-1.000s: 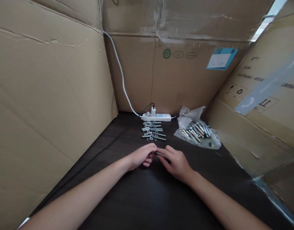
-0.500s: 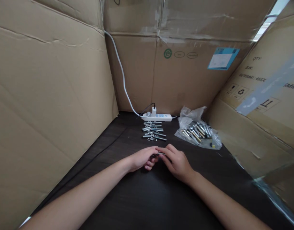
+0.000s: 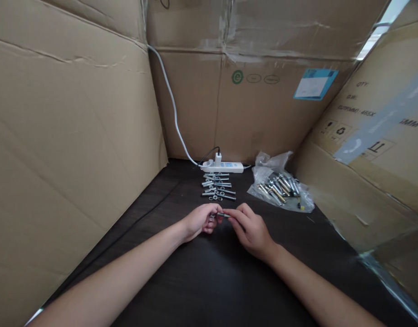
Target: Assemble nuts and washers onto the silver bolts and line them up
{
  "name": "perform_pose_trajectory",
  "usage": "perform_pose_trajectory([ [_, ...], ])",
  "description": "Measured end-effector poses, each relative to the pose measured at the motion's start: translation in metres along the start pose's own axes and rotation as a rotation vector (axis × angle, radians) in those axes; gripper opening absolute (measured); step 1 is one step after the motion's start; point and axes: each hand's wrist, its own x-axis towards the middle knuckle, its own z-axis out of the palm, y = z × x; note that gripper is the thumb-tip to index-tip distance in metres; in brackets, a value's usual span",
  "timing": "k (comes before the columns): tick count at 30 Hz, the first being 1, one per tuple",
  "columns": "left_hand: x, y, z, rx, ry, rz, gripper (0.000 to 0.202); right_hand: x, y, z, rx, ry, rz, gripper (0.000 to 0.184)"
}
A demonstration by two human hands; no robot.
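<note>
My left hand [image 3: 199, 220] and my right hand [image 3: 250, 230] meet over the dark table [image 3: 202, 281], fingers pinched together on a small metal bolt [image 3: 223, 214] held between them. The left fingertips close on its left end, where a small silvery part shows, and the right fingertips grip its right end. Just beyond the hands lies a row of metal bolts, nuts and washers [image 3: 218, 186] laid out on the table.
A clear plastic bag of bolts [image 3: 280, 187] lies to the right. A white power strip [image 3: 223, 166] with a plug and a white cable [image 3: 171, 102] sits against the back. Cardboard walls [image 3: 69, 136] enclose the table on the left, back and right.
Both hands have shifted slightly away from me, toward the laid-out bolts, still pinching the same bolt. The left fingers have moved a little on its end.
</note>
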Motion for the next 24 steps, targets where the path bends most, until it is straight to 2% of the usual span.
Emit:
perform_pose_trajectory([
  [8,0.0007,-0.0004,0.0000,0.005,0.026,-0.015,0.018,-0.0005,0.0002,0.0002,0.012,0.002,0.007,0.030],
  [14,-0.0033,0.0033,0.0035,0.046,-0.049,-0.041,0.020,-0.0003,0.0005,0.0005,0.006,-0.023,0.013,0.030],
  [19,-0.0036,0.0005,0.0092,0.239,-0.038,0.105,0.024,0.0001,0.0005,0.0004,0.005,-0.040,0.007,0.036],
  [24,-0.0006,0.0030,0.0023,0.458,0.020,0.258,0.025,0.0001,0.0043,0.0016,0.013,-0.063,0.041,0.037],
])
